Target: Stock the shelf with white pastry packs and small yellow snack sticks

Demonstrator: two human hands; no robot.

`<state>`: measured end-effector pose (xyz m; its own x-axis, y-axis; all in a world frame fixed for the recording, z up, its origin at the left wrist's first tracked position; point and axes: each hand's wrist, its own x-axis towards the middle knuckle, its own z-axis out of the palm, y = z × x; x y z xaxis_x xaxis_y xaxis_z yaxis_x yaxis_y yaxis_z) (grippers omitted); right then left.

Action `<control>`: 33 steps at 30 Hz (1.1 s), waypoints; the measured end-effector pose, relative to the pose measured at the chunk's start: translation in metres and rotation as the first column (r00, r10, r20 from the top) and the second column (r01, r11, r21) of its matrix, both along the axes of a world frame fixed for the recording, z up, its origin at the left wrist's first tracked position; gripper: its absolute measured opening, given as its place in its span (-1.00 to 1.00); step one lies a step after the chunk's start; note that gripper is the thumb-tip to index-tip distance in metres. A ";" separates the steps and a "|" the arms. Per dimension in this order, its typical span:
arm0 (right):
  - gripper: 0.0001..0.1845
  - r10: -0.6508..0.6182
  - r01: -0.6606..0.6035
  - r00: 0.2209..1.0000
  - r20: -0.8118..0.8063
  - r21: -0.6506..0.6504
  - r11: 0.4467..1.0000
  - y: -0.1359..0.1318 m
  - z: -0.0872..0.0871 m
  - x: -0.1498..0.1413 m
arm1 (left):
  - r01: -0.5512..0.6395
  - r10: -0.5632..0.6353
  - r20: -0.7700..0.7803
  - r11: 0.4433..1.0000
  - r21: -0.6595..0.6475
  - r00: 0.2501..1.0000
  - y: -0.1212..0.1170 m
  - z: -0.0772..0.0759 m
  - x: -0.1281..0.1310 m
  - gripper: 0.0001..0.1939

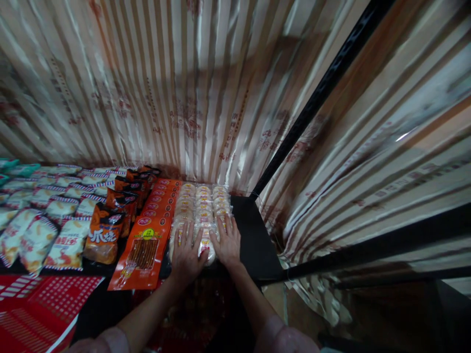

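Observation:
Rows of round, pale snacks in clear wrappers (204, 201) lie at the right part of a black shelf (257, 240). My left hand (186, 252) rests with fingers stretched out on the front left packs. Over the front right packs lies my right hand (227, 240), flat and with fingers apart. Between the two hands a front pack (205, 245) shows. Directly left of these packs, overlapping orange packets of brown sticks (145, 245) form a column.
Orange-and-black snack bags (104, 233) and white snack bags (68, 240) fill the shelf further left. A red plastic basket (44, 309) is below at left. Black metal posts (312, 113) frame the shelf corner, and a striped curtain (206, 98) hangs behind.

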<state>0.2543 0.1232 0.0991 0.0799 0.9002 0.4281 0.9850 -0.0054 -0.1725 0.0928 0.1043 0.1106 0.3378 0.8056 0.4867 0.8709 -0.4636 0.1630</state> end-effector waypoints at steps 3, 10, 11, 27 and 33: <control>-0.44 0.007 -0.007 1.000 -0.001 0.022 1.000 -0.002 0.005 0.000 | 0.032 -0.032 0.019 0.999 0.008 0.999 -0.002 0.002 0.000 -0.44; -0.48 0.070 -0.063 0.995 -0.078 0.087 0.994 0.002 0.019 -0.003 | 0.001 -0.003 0.061 1.000 0.024 0.998 -0.003 0.010 -0.002 -0.50; -0.49 0.090 -0.081 0.991 -0.097 0.093 0.992 0.004 0.020 -0.002 | -0.006 0.005 0.059 1.000 0.019 0.998 -0.001 0.012 -0.005 -0.51; -0.54 0.353 -0.345 0.928 -0.121 0.081 0.935 -0.008 0.023 -0.031 | -0.126 0.127 0.064 0.992 -0.012 0.990 0.013 -0.026 -0.041 -0.49; -0.58 0.312 -0.313 0.945 -0.099 0.007 0.950 -0.019 0.020 -0.037 | -0.099 0.099 0.060 0.995 -0.007 0.993 0.015 -0.029 -0.043 -0.49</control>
<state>0.2175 0.1046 0.1193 -0.1649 0.8904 0.4242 0.9160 0.2977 -0.2688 0.0495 0.1197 0.0815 0.2262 0.8358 0.5003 0.9009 -0.3748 0.2187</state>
